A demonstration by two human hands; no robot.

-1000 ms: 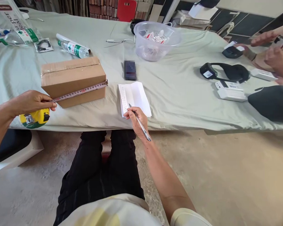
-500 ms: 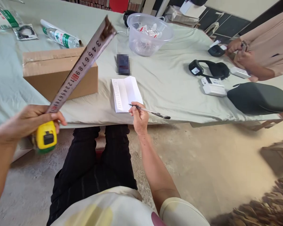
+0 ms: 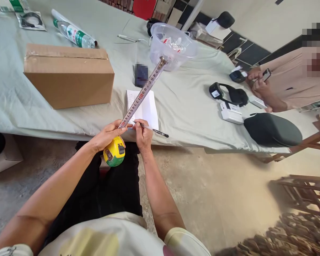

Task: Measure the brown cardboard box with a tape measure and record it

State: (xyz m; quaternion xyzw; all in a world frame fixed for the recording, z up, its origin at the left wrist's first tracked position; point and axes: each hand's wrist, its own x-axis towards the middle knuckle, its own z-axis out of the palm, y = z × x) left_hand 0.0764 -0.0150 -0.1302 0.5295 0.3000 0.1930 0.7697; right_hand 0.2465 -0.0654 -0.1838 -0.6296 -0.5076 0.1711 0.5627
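My left hand [image 3: 106,134] grips a yellow tape measure [image 3: 114,152] at the table's near edge. Its extended blade [image 3: 144,93] slants up and away over the white paper [image 3: 147,109], with its tip near the clear plastic bowl [image 3: 173,44]. My right hand [image 3: 142,133] is closed on a pen [image 3: 152,129], right beside the left hand, with the pen's tip at the paper's near edge. The paper has a column of written figures on its left side. The brown cardboard box [image 3: 68,74] sits on the cloth to the left, apart from both hands.
A dark phone [image 3: 141,75] lies beyond the paper. A water bottle [image 3: 74,33] lies behind the box. Black headphones [image 3: 229,94], white small devices [image 3: 231,114] and a dark pouch [image 3: 272,128] sit at the right. Another person at the far right holds a phone [image 3: 265,75]. Wooden pieces lie on the floor at right.
My left hand has carried the tape measure right, from the box to beside my right hand. The blade now points over the paper. The view has swung right.
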